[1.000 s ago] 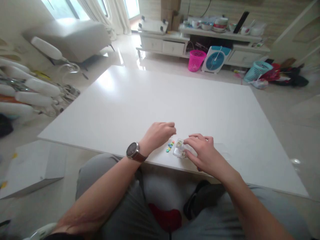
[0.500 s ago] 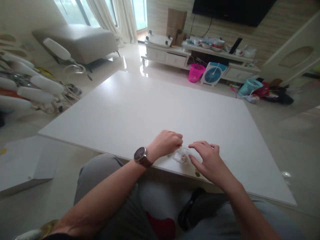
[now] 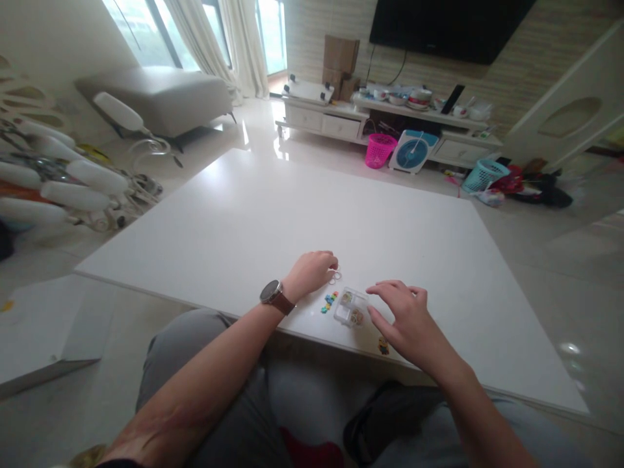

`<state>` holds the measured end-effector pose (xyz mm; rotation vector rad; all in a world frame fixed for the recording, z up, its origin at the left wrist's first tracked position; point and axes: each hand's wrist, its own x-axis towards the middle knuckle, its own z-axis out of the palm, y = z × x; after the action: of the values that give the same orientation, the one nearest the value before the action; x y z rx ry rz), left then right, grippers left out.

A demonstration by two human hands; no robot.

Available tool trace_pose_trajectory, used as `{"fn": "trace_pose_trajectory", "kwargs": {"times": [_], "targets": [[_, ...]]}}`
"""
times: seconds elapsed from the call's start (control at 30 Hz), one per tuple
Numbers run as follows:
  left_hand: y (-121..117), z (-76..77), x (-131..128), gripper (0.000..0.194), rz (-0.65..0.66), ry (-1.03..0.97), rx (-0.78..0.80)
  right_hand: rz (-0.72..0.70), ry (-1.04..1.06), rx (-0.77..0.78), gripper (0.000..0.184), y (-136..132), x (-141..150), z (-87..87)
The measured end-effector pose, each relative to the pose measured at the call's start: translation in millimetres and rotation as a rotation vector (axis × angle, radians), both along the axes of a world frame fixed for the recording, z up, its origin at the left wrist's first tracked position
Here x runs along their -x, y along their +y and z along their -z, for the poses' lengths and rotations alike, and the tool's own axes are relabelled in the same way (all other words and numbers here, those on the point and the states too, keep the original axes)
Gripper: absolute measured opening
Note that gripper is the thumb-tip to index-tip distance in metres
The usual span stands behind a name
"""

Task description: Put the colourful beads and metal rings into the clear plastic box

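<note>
On the white table, a small clear box with compartments stands near the front edge, with little rings in some of its sections. My left hand, wearing a watch, is beyond the box to its left. Its fingers are pinched at a few thin, pale rings, and one seems to be between the fingertips. My right hand is at the right side of the box, thumb and fingers apart, holding nothing. Small colourful pieces lie left of the box.
A yellow and dark figure-shaped piece lies at the table's front edge, below my right hand. My knees are under that edge. Across the floor are a pink basket, a blue and white fan and a TV cabinet.
My left hand has moved from above the box to the left and away from me, uncovering the box, the colourful pieces and the pale rings. My right hand has barely moved.
</note>
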<state>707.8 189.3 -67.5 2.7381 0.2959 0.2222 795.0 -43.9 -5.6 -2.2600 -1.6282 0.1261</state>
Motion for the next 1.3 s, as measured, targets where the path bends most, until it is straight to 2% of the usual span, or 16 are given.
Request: {"fn": "trace_pose_trajectory", "kwargs": {"times": [0.17,0.37,0.63,0.73,0.87,1.03,1.13,1.3], "targets": [[-7.1,17.3,-8.1,0.021,0.001,-0.014,0.069,0.007,-0.032,-0.015,0.019,-8.4,-9.5,10.6],[-8.7,18.9,-13.7,0.021,-0.018,0.017,0.078,0.019,-0.021,-0.025,0.018,-10.7,-9.5,5.0],[-9.0,23.2,-15.9,0.03,0.047,0.156,-0.12,0.016,-0.003,-0.011,0.016,-5.7,-5.3,3.0],[-7.6,20.2,-14.8,0.031,0.05,0.207,-0.11,0.015,0.007,-0.007,0.015,-4.6,-5.5,4.1],[4.8,2.4,-5.5,0.041,0.068,0.197,0.083,0.005,0.005,-0.005,0.015,-4.3,-5.8,4.6],[13.4,-16.4,7.0,0.042,0.109,0.272,0.243,-0.009,-0.004,0.009,0.014,-4.7,-5.6,5.4],[7.9,-13.4,9.8,0.044,0.121,0.329,0.235,-0.015,-0.009,0.012,0.014,-4.3,-5.3,5.2],[3.6,1.3,11.6,0.042,0.138,0.314,0.149,-0.018,-0.01,0.021,0.015,-3.5,-5.5,3.8]]}}
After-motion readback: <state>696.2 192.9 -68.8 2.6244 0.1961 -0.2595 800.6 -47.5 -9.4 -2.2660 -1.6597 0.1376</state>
